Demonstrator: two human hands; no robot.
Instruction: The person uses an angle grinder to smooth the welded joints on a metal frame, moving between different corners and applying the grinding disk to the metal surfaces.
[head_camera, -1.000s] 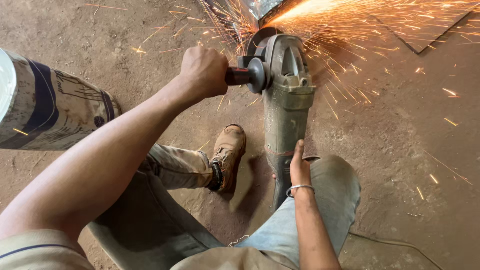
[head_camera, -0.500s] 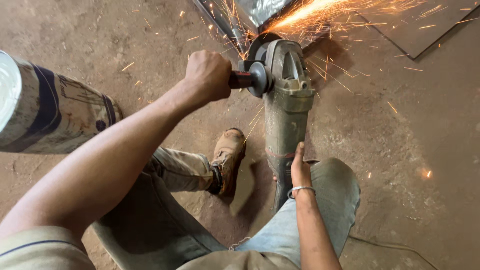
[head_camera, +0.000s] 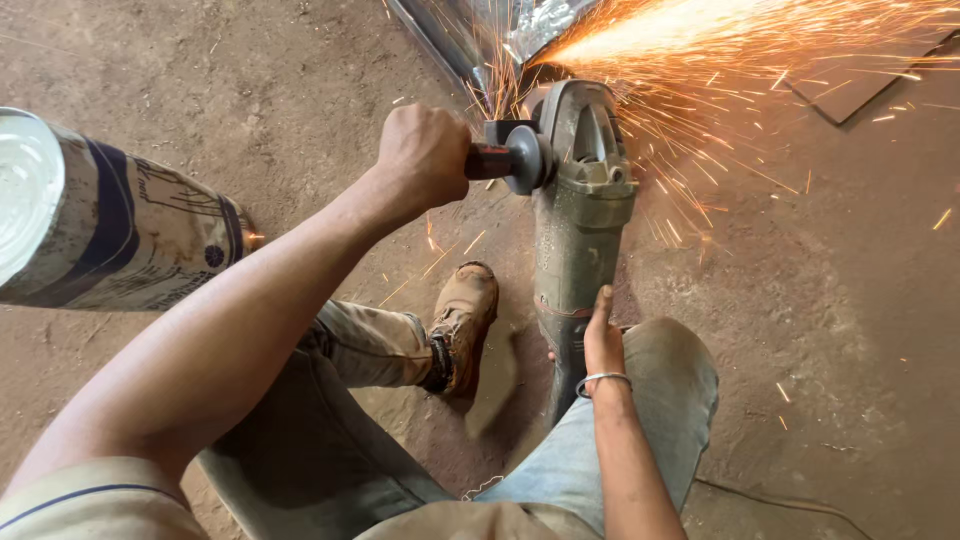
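Observation:
A dusty green angle grinder points away from me, its disc against a shiny metal sheet edge at the top of the head view. Orange sparks fan out to the upper right. My left hand is closed around the grinder's black side handle. My right hand, with a thin bracelet at the wrist, grips the rear of the grinder body above my right knee. The disc itself is mostly hidden behind the guard and sparks.
A large metal drum with dark bands lies at the left on the dirt floor. My brown boot rests beneath the grinder. A flat dark plate lies at the upper right. A thin cable runs along the floor at lower right.
The grinder and both hands have kept nearly the same place. The spray of sparks shrank half a second ago and now fans out wide to the right again.

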